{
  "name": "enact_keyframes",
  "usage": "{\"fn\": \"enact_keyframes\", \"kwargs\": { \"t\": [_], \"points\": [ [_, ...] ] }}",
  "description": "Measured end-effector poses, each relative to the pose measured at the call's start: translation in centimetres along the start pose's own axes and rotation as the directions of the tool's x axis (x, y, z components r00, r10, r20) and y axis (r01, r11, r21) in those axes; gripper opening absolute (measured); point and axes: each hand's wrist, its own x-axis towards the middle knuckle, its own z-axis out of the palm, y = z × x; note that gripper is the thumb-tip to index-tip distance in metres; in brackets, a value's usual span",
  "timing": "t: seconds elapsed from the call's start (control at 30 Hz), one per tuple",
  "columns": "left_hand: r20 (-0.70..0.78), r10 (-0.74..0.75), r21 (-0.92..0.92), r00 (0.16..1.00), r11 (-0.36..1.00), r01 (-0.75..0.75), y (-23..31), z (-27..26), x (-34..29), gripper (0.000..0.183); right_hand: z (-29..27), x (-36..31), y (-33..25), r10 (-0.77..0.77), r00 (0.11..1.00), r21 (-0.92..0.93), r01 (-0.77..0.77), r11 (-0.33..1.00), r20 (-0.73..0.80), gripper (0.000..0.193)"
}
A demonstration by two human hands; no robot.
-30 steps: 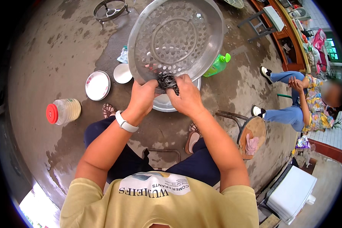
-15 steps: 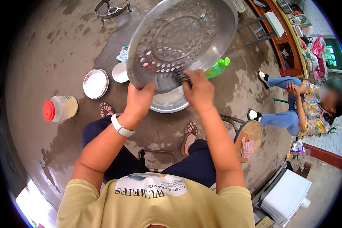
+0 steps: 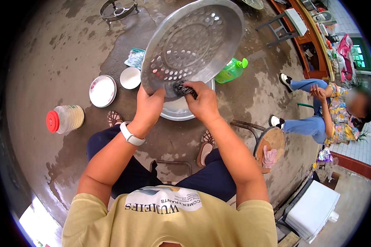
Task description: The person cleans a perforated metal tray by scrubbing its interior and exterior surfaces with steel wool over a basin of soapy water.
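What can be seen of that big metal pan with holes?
The pan is round and silvery, apparently metal, with a sloping wall. Many round holes dot its base, around and inside a ring. It is held tilted above a basin. The left fingers grip its near edge; the right fingers hold a dark scrubber that appears to touch its inner wall.

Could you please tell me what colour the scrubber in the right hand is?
The scrubber is dark grey to black, clearest in the head view.
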Motion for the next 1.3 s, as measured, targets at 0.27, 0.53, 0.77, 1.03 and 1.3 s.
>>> {"fn": "enact_keyframes", "kwargs": {
  "t": [0.27, 0.53, 0.77, 1.03, 1.3],
  "points": [
    [0.025, -0.076, 0.004, 0.997, 0.997, 0.076, 0.8, 1.7, -0.7, 0.051, -4.7, 3.3, 5.2, -0.151, 0.919, -0.473, -0.042, 0.880, -0.363, 0.031],
    [0.009, 0.010, -0.042, 1.000, 0.999, -0.010, -0.2, 1.0, 0.3, 0.048, 1.2, -1.2, -0.4, 0.334, 0.941, 0.320, -0.299, 0.899, -0.058, 0.034],
    [-0.017, -0.039, -0.053, 0.999, 0.998, 0.038, 1.1, 1.2, 0.0, 0.045, -2.8, 1.9, 5.2, -0.054, 0.945, -0.327, -0.058, 0.943, -0.322, 0.034],
    [0.040, 0.032, 0.151, 0.999, 0.988, -0.038, 1.7, 1.8, -0.2, 0.046, -2.4, 0.8, 6.0, 0.109, 0.936, -0.065, -0.138, 0.988, -0.335, 0.032],
    [-0.050, -0.061, -0.091, 0.997, 0.994, 0.057, 1.1, 1.3, 0.2, 0.047, 0.6, -0.1, -1.6, 0.327, 0.944, 0.511, -0.299, 0.806, 0.037, 0.033]
  ]
}}
